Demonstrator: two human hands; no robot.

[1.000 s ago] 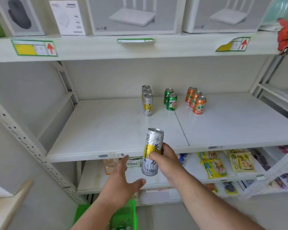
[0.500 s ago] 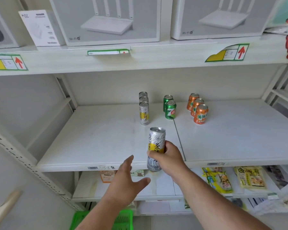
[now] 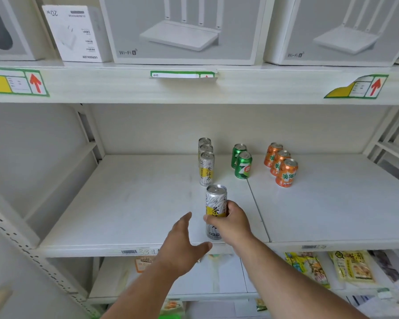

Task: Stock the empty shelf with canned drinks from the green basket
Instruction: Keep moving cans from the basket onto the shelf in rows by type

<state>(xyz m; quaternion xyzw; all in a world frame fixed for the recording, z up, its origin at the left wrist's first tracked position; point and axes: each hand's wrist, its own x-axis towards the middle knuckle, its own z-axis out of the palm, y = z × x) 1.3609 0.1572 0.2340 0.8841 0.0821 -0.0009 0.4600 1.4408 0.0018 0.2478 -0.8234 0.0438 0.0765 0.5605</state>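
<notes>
Head view: right hand [image 3: 232,223] grips a tall silver and yellow drink can [image 3: 215,209] upright over the white metal shelf [image 3: 124,210], three matching cans [image 3: 206,168] just beyond; left hand [image 3: 182,246] hovers beside, fingers spread, empty

White shelf [image 3: 124,203] with upright cans [image 3: 242,165]

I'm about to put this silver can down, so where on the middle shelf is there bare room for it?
The shelf is bare along its whole front, directly ahead of the silver row, where the right hand holds the silver can. The wide left half and the far right past the orange cans are bare too. It is crowded only at the back middle, around the green cans.
</notes>
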